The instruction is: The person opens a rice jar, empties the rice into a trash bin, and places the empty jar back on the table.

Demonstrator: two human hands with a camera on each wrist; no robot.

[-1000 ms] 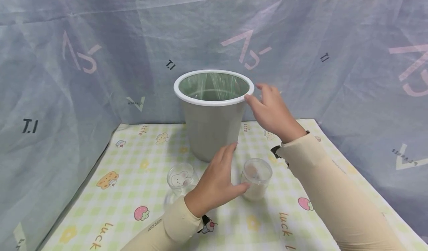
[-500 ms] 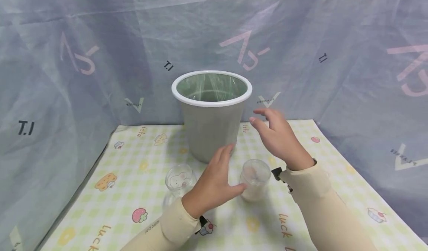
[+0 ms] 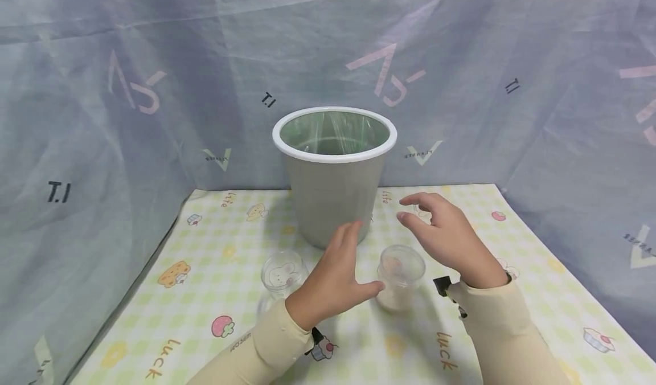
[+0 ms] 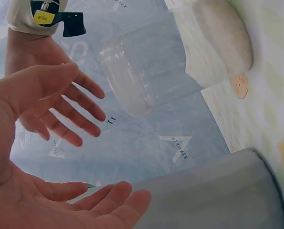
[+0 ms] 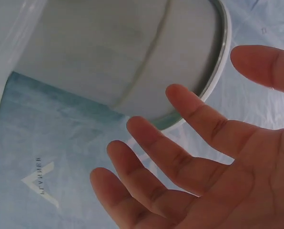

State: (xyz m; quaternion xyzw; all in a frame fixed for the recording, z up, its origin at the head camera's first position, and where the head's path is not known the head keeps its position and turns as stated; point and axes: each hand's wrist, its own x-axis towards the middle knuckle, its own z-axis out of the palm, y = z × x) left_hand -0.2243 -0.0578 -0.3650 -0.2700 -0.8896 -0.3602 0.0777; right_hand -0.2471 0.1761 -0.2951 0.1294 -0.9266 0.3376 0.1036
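Two clear lidded jars stand on the table. The right jar point(image 3: 400, 277), with pale contents low inside, has the left hand point(image 3: 333, 282) just to its left, thumb near its side; whether they touch I cannot tell. The left wrist view shows this jar point(image 4: 218, 38) above the left hand point(image 4: 61, 191). Behind the left forearm is the left jar point(image 3: 281, 272), partly hidden. The right hand point(image 3: 451, 237) hovers behind and right of the right jar, fingers apart, holding nothing. In the right wrist view the right hand point(image 5: 204, 162) has spread fingers near the bin.
A grey bin point(image 3: 335, 197) with a white rim and clear liner stands at the table's back middle. The table point(image 3: 205, 282) has a checked cloth with printed pictures. Blue-grey fabric point(image 3: 236, 60) hangs behind and at both sides.
The right hand has left the bin's rim and come down toward the right jar. The left hand has stayed almost in place beside that jar. The head view has shifted slightly.
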